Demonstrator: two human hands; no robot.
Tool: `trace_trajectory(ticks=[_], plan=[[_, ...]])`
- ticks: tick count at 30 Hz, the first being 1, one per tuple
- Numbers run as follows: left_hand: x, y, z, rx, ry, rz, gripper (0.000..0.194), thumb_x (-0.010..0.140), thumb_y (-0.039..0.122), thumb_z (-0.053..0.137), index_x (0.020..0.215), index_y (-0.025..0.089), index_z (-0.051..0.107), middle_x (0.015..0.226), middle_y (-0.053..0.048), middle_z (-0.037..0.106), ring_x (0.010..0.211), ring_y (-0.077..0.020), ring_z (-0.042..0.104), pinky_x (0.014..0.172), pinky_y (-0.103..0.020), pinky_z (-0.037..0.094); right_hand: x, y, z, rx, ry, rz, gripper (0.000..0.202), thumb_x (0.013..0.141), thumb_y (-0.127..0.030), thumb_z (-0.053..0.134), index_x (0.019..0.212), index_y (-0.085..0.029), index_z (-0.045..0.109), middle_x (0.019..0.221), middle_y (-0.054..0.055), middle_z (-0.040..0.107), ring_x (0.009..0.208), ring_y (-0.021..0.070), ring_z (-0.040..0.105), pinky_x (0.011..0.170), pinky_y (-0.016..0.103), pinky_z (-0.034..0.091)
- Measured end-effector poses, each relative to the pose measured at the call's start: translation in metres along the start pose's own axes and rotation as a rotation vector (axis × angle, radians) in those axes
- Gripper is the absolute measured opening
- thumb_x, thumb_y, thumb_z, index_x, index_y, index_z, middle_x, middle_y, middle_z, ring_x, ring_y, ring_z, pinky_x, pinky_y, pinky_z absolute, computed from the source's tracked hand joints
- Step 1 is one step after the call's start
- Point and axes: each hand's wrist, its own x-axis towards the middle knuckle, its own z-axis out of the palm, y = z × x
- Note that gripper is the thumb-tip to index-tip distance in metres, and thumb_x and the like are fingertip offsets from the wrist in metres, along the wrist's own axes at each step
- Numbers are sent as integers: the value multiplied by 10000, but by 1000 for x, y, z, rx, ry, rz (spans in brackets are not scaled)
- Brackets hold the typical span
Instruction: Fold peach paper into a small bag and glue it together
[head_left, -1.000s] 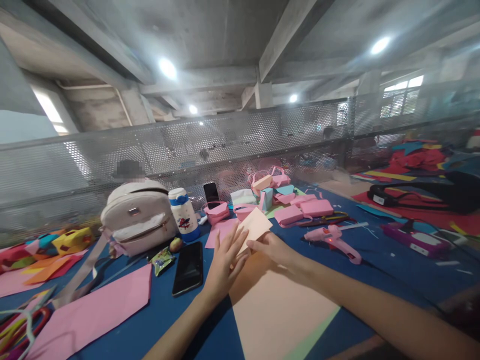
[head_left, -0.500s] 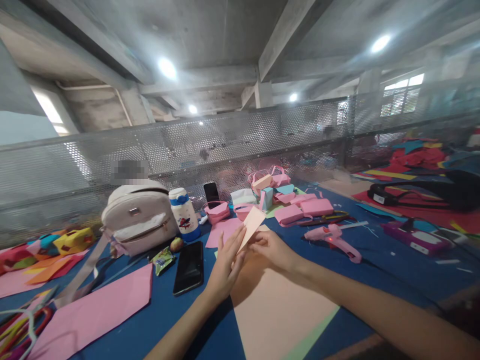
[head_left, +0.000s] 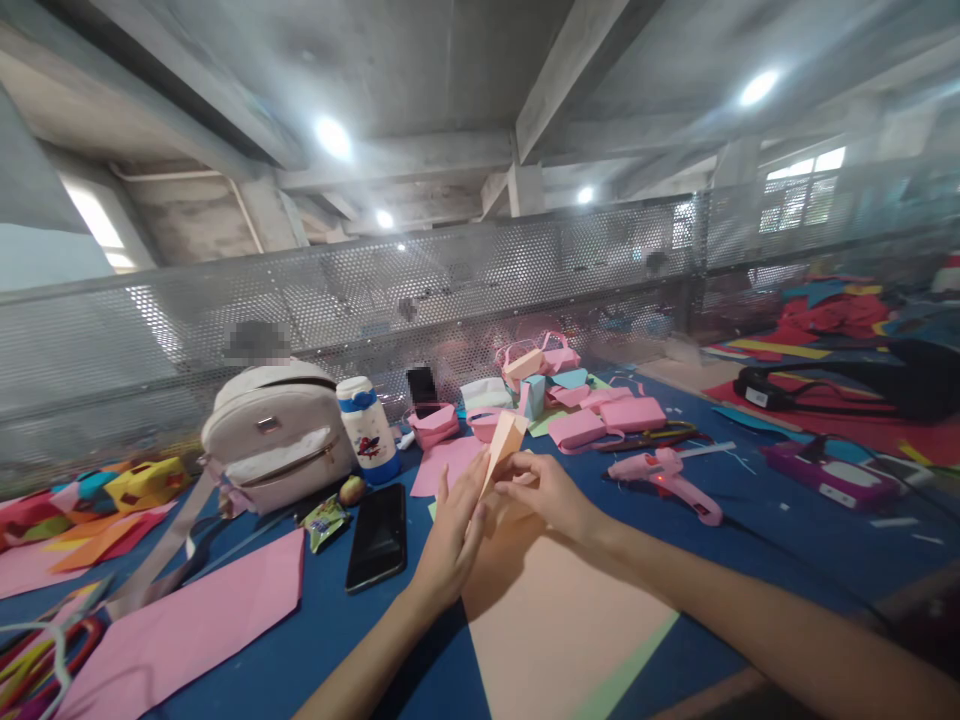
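Between my two hands is a folded piece of peach paper (head_left: 508,440), its creased end pointing away from me. My left hand (head_left: 455,515) is closed along its left side, with the fingers lying against the paper. From the right, my right hand (head_left: 551,495) pinches the paper's near edge with thumb and bent fingers. Below the hands lies a large peach sheet (head_left: 562,620) over a green sheet (head_left: 630,670). Beyond them sits a flat pink sheet (head_left: 444,468). The paper's lower part is hidden by my fingers.
A pink glue gun (head_left: 666,480) with a lit red light lies right, near small pink paper bags (head_left: 634,412). Left are a black phone (head_left: 376,537), a snack packet (head_left: 325,522), a bottle (head_left: 367,430), a backpack (head_left: 277,430) and pink paper (head_left: 202,620). A mesh partition (head_left: 465,290) stands behind.
The peach paper has turned from a flat face to a folded, angled shape showing its crease. My right hand's fingers have moved slightly up along its edge.
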Motion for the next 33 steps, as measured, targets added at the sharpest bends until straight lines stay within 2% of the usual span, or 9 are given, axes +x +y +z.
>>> trace_trajectory(ticks=[4, 9, 13, 19, 22, 25, 30, 33], plan=[[-1, -1, 0, -11, -22, 54, 576, 1049, 308, 311, 1572, 317, 69, 1629, -110, 244, 1497, -270, 238, 1213, -597, 6, 3, -3, -6, -83, 72, -48, 121, 830, -275, 647, 856, -189, 728, 884, 57, 740, 859, 227, 653, 800, 340, 487], [-4, -6, 7, 2, -6, 85, 766, 999, 386, 473, 1575, 293, -24, 1648, -153, 137, 1515, -337, 112, 1192, -638, 59, 3, -5, -7, -234, 141, -153, 69, 847, -234, 669, 851, -213, 734, 863, 39, 735, 873, 216, 642, 889, 369, 458], [-3, -5, 9, -37, 29, 57, 826, 969, 388, 539, 1573, 311, -19, 1655, -151, 91, 1515, -348, 88, 1188, -635, 96, 2, -6, -5, -194, 117, -168, 96, 837, -205, 668, 918, -211, 719, 902, 31, 735, 844, 197, 654, 874, 350, 473], [-3, -6, 8, -76, 35, 40, 746, 968, 373, 550, 1565, 358, 103, 1640, -139, 187, 1508, -325, 172, 1187, -627, 94, 2, -5, -4, -61, 92, -151, 104, 840, -197, 634, 936, -201, 675, 906, 28, 722, 844, 186, 664, 813, 307, 492], [-3, -9, 9, -89, 39, 41, 733, 973, 374, 542, 1565, 358, 111, 1630, -141, 224, 1504, -317, 195, 1187, -626, 90, 1, -6, -3, -125, 70, -161, 41, 850, -195, 655, 865, -207, 692, 864, 17, 725, 836, 190, 649, 837, 321, 458], [-4, -12, 11, -114, 37, 38, 738, 972, 388, 541, 1566, 362, 104, 1628, -134, 236, 1502, -311, 207, 1193, -617, 83, -1, -8, -3, -222, 18, -196, 83, 865, -177, 672, 808, -225, 709, 881, -4, 736, 883, 191, 634, 909, 342, 388], [-5, -15, 12, -176, 38, 23, 730, 981, 390, 522, 1563, 389, 80, 1638, -99, 214, 1502, -294, 206, 1210, -578, 99, -2, -5, -4, -271, -66, -197, 79, 881, -201, 677, 897, -258, 729, 983, -3, 709, 977, 201, 618, 943, 349, 354], [-5, -15, 14, -197, 44, 22, 739, 984, 383, 519, 1564, 389, 60, 1645, -92, 191, 1506, -287, 188, 1214, -561, 106, -1, 3, -2, -166, -70, -125, 126, 847, -233, 700, 966, -240, 659, 979, 0, 689, 941, 200, 621, 877, 334, 407]])
